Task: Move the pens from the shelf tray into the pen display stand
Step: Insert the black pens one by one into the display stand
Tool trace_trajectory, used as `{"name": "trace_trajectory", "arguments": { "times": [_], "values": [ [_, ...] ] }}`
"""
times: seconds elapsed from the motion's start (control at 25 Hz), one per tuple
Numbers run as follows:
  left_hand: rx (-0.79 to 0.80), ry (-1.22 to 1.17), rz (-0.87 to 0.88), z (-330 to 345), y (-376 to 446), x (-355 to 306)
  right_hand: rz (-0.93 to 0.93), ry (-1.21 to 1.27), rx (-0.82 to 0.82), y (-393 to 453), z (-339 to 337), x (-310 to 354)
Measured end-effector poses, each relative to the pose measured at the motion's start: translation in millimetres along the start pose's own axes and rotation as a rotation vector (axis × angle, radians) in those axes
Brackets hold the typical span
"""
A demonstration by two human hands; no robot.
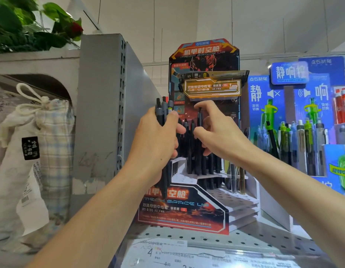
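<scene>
A red and black cardboard pen display stand [187, 207] stands on the perforated shelf, with white stepped tiers full of holes. Several dark pens [204, 163] stand upright in its upper tiers. My left hand [158, 136] grips a bundle of dark pens [164, 109], their tops sticking up above my fingers and their tips hanging below my palm. To its right, my right hand [216, 132] pinches one dark pen [199, 117] between thumb and fingers, upright over the upper tier. The shelf tray is not in view.
A blue pen display [303, 120] with green and grey pens stands to the right. A grey metal shelf upright [102, 113] rises to the left, with cloth bags [36, 147] beyond it. The perforated shelf [245, 240] and price labels lie at the front.
</scene>
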State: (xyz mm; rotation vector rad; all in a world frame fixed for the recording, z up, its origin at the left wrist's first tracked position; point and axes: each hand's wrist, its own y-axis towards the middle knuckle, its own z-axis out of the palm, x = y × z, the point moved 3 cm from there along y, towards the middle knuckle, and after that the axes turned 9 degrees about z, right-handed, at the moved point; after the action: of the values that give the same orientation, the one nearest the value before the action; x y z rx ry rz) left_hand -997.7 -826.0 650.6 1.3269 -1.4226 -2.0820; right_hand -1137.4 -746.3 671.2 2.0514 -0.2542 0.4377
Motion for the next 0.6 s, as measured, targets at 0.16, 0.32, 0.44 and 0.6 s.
{"name": "trace_trajectory", "arguments": {
  "times": [0.16, 0.32, 0.44, 0.6],
  "values": [
    [0.036, 0.023, 0.035, 0.3, -1.6, 2.7, 0.041, 0.022, 0.008, 5.1, 4.2, -8.3],
    [0.041, 0.010, 0.054, -1.0, -1.4, 4.5, 0.068, 0.052, 0.027, 5.9, 4.1, -8.0],
    [0.035, -0.011, 0.066, -1.1, -1.3, 3.5, 0.061, -0.021, 0.013, 5.5, 2.0, -4.4],
    [0.058, -0.036, 0.082, 0.1, -2.1, 2.1, 0.080, -0.086, 0.043, 3.1, 3.5, -1.9]
  ]
}}
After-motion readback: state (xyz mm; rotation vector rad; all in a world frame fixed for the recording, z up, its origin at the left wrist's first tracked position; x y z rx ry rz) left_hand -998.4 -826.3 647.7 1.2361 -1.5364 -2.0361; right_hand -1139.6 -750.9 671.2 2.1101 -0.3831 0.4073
